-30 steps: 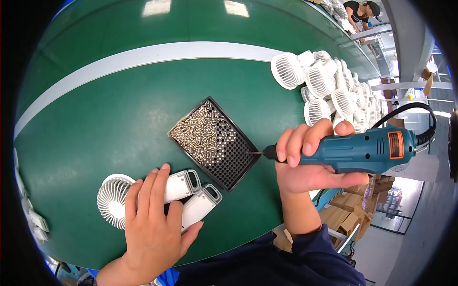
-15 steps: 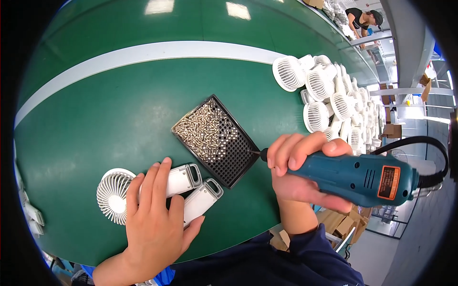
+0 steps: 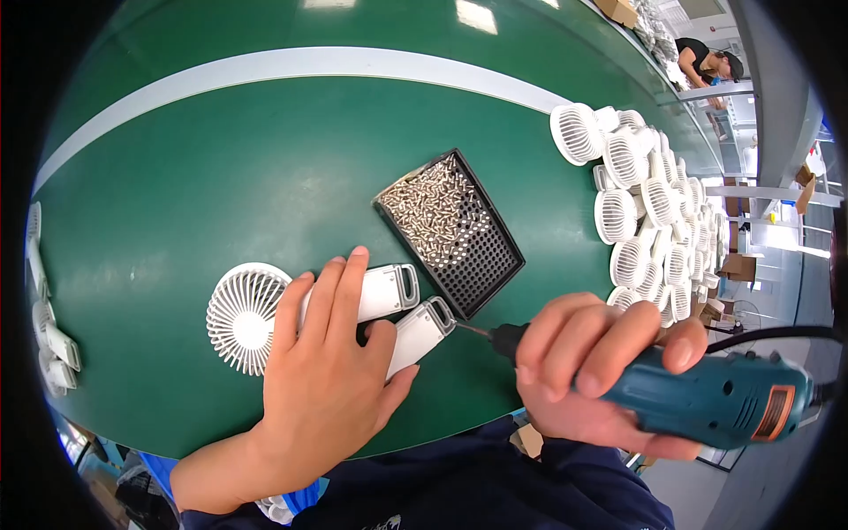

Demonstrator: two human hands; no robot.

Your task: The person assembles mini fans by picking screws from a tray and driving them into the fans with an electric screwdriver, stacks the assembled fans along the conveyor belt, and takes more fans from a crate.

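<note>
I am looking down on the green table [image 3: 221, 168], where the black screw tray [image 3: 450, 231] is lying far right of my hands and a heap of white fans [image 3: 649, 212] is crowding the right edge. My left hand [image 3: 322, 380] is pressing flat, fingers spread, on the white handheld fan [image 3: 252, 314] and the second white handle [image 3: 420, 331] at the near edge, just as half a second ago. My right hand [image 3: 601, 371], wrapped tight around the teal electric screwdriver [image 3: 707, 402], has dropped nearer, its bit now touching that handle's end instead of hovering by the tray.

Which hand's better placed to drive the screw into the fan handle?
Right hand: it grips the electric screwdriver, bit tip at the handle end. Left hand is pinning the white fan down.
</note>
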